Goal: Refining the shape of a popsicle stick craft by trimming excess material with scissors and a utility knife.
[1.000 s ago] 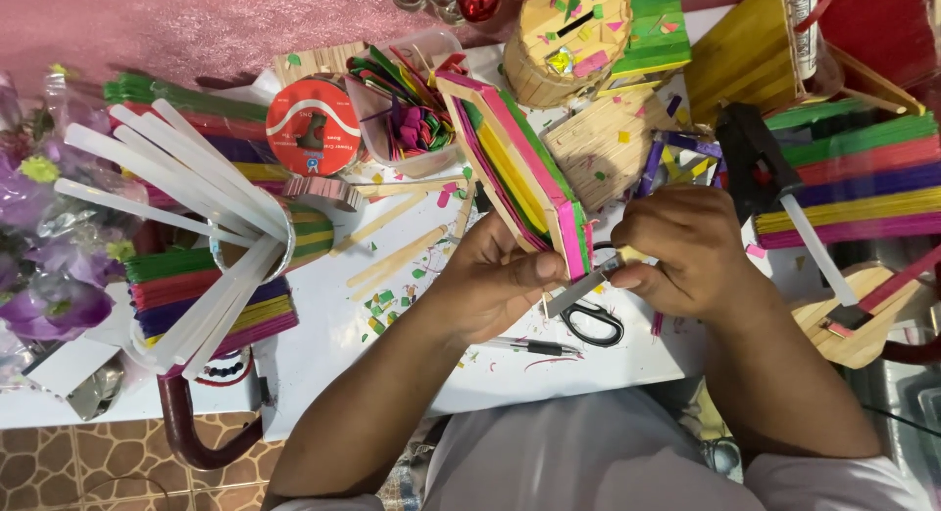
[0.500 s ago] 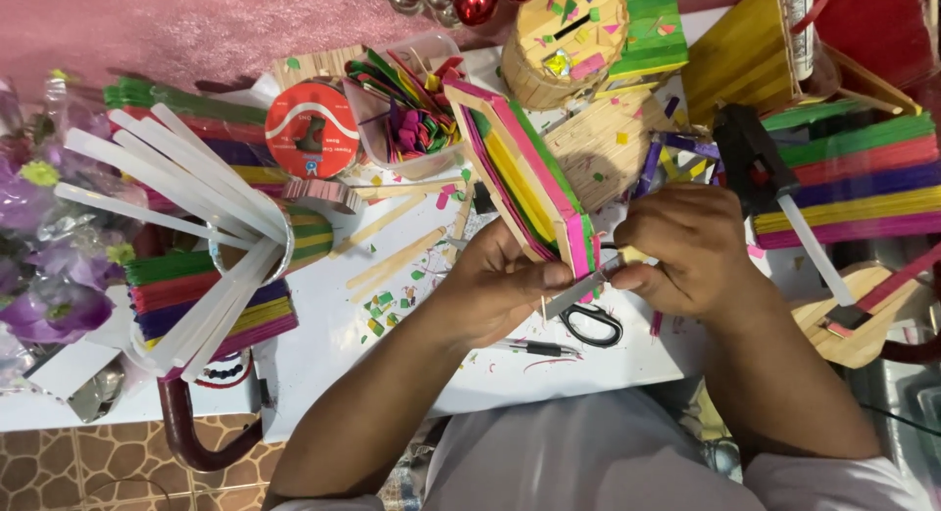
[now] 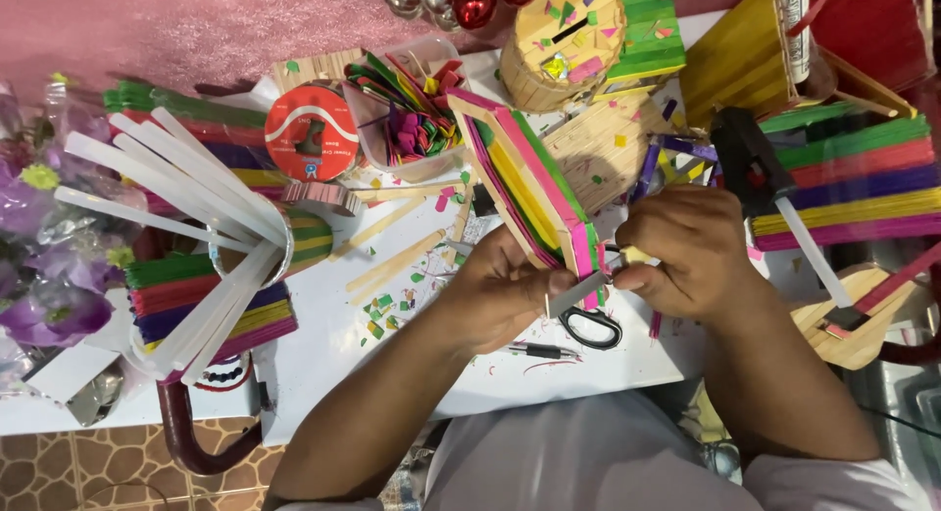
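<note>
Head view: my left hand (image 3: pixel 500 291) gripped the near end of a striped panel of coloured craft sticks (image 3: pixel 529 183), held tilted above the white table (image 3: pixel 323 344). My right hand (image 3: pixel 691 251) was clenched at the same end, pinching it. Black-handled scissors (image 3: pixel 588 325) lay just below my hands; a glue gun (image 3: pixel 760 178) rested to the right.

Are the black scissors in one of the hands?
No, the black-handled scissors lie on the white table under both hands, which hold the colourful stick panel.
</note>
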